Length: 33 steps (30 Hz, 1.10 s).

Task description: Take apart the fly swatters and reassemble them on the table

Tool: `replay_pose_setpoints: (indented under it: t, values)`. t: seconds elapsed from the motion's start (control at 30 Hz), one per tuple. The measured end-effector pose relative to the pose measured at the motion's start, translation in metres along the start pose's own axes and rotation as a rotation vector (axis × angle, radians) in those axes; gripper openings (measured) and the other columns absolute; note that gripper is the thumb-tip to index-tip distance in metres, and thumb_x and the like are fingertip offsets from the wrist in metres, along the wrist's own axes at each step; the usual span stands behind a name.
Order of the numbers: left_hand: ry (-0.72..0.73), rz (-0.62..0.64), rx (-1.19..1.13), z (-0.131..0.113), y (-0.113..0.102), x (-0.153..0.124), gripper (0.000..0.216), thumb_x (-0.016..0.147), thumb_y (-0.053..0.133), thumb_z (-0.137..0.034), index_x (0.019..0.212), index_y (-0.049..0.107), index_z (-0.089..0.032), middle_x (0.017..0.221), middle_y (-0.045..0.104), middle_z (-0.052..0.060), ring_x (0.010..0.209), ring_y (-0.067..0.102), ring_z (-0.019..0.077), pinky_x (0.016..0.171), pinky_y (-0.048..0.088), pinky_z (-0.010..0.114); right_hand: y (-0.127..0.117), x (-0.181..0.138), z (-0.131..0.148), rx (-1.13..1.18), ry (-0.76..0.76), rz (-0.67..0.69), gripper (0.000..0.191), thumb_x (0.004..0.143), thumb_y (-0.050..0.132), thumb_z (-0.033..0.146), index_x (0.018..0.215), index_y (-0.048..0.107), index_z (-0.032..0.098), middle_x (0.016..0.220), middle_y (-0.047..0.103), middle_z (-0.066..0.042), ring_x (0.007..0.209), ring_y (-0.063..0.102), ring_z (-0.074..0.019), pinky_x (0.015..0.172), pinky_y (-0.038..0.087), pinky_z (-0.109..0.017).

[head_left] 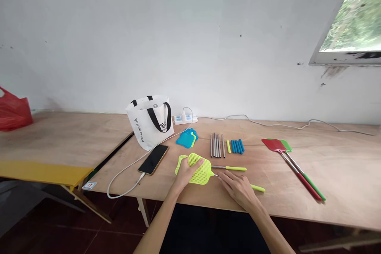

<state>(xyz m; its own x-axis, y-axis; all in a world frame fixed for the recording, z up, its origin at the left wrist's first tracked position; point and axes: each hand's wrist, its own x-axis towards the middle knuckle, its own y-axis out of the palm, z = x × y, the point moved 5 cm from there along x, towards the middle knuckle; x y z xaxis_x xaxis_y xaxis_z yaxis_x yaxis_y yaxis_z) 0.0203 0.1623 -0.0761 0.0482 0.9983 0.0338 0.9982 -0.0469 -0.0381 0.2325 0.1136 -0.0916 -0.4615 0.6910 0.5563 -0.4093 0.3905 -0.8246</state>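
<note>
My left hand [186, 172] grips the perforated yellow-green head of a fly swatter [202, 172], thumb on top. My right hand [236, 186] is closed around that swatter's thin metal rod, just right of the head; the yellow-green grip [258, 188] sticks out past the hand. Behind it on the table lies a second yellow-green swatter, its grip [236, 168] pointing right and its head partly hidden. Farther back are a row of metal rods [216, 145], a loose yellow-green grip [228, 146], several blue grips [237, 146] and a pile of blue swatter heads [186, 139] with a yellow-green edge showing.
A red swatter [275, 145] and a green swatter [285, 145] lie at the right. To the left, a phone [153, 160] on a white cable lies before a white tote bag [149, 123]. A power strip [189, 119] stands by the wall. The table's front edge is close.
</note>
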Motion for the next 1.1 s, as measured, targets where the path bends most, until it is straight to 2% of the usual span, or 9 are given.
replay_pose_setpoints:
  t: [0.23, 0.37, 0.53, 0.63, 0.73, 0.8, 0.9, 1.1]
  values:
    - [0.004, -0.004, -0.011, 0.006, 0.006, 0.0, 0.036, 0.073, 0.08, -0.05, 0.076, 0.068, -0.017, 0.077, 0.074, 0.006, 0.077, 0.071, 0.0243, 0.062, 0.053, 0.027, 0.002, -0.001, -0.001, -0.015, -0.018, 0.02, 0.04, 0.109, 0.032, 0.031, 0.114, 0.07, 0.025, 0.091, 0.072, -0.006, 0.077, 0.069, -0.0176, 0.06, 0.043, -0.025]
    - [-0.023, 0.009, -0.004, 0.006, 0.002, 0.002, 0.039, 0.072, 0.08, -0.054, 0.078, 0.069, -0.016, 0.08, 0.074, 0.007, 0.079, 0.072, 0.0251, 0.062, 0.054, 0.027, 0.0, 0.003, 0.004, -0.009, -0.012, 0.0, 0.036, 0.108, 0.035, 0.03, 0.111, 0.071, 0.026, 0.09, 0.073, -0.005, 0.079, 0.069, -0.0175, 0.061, 0.044, -0.025]
    - [-0.091, 0.073, 0.022, -0.001, -0.028, 0.006, 0.046, 0.066, 0.084, -0.054, 0.082, 0.071, -0.014, 0.081, 0.074, 0.008, 0.078, 0.072, 0.025, 0.065, 0.055, 0.029, 0.003, 0.006, 0.001, -0.005, 0.061, -0.045, 0.029, 0.107, 0.042, 0.035, 0.125, 0.064, 0.029, 0.102, 0.073, -0.005, 0.096, 0.068, -0.0224, 0.07, 0.049, -0.03]
    - [-0.085, 0.099, 0.112, -0.002, -0.054, 0.01, 0.045, 0.067, 0.083, -0.053, 0.088, 0.071, -0.014, 0.085, 0.075, 0.008, 0.079, 0.071, 0.0247, 0.067, 0.055, 0.029, 0.006, 0.006, -0.005, -0.003, 0.085, -0.038, 0.024, 0.105, 0.046, 0.035, 0.116, 0.065, 0.027, 0.101, 0.07, -0.006, 0.093, 0.066, -0.0235, 0.081, 0.049, -0.036]
    - [0.009, 0.018, 0.359, 0.002, -0.076, 0.015, 0.043, 0.07, 0.079, -0.053, 0.091, 0.071, -0.016, 0.089, 0.074, 0.006, 0.084, 0.07, 0.0244, 0.068, 0.053, 0.027, 0.009, 0.005, -0.012, -0.002, 0.109, 0.009, 0.021, 0.104, 0.049, 0.036, 0.106, 0.066, 0.025, 0.098, 0.067, -0.006, 0.093, 0.063, -0.0243, 0.086, 0.047, -0.041]
    - [0.063, -0.015, 0.5, 0.006, -0.082, 0.018, 0.038, 0.073, 0.075, -0.05, 0.092, 0.07, -0.017, 0.095, 0.074, 0.006, 0.09, 0.07, 0.0248, 0.074, 0.053, 0.028, 0.008, 0.003, -0.017, 0.0, 0.134, 0.033, 0.021, 0.104, 0.05, 0.038, 0.104, 0.067, 0.026, 0.1, 0.065, -0.006, 0.095, 0.063, -0.0249, 0.086, 0.046, -0.042]
    - [0.13, 0.005, 0.603, 0.007, -0.079, 0.016, 0.032, 0.077, 0.071, -0.041, 0.101, 0.071, -0.019, 0.11, 0.073, 0.008, 0.103, 0.068, 0.026, 0.089, 0.052, 0.033, 0.005, -0.001, -0.027, 0.014, 0.136, 0.06, 0.021, 0.103, 0.051, 0.039, 0.105, 0.068, 0.028, 0.106, 0.066, -0.006, 0.099, 0.063, -0.0248, 0.088, 0.047, -0.043]
    - [0.169, 0.113, 0.795, -0.004, -0.064, 0.004, 0.033, 0.084, 0.068, -0.037, 0.115, 0.073, -0.027, 0.14, 0.063, 0.007, 0.133, 0.053, 0.0289, 0.117, 0.036, 0.044, 0.005, -0.011, -0.056, 0.009, 0.134, 0.049, 0.025, 0.102, 0.051, 0.041, 0.114, 0.071, 0.034, 0.123, 0.066, -0.006, 0.115, 0.061, -0.0269, 0.099, 0.044, -0.048]
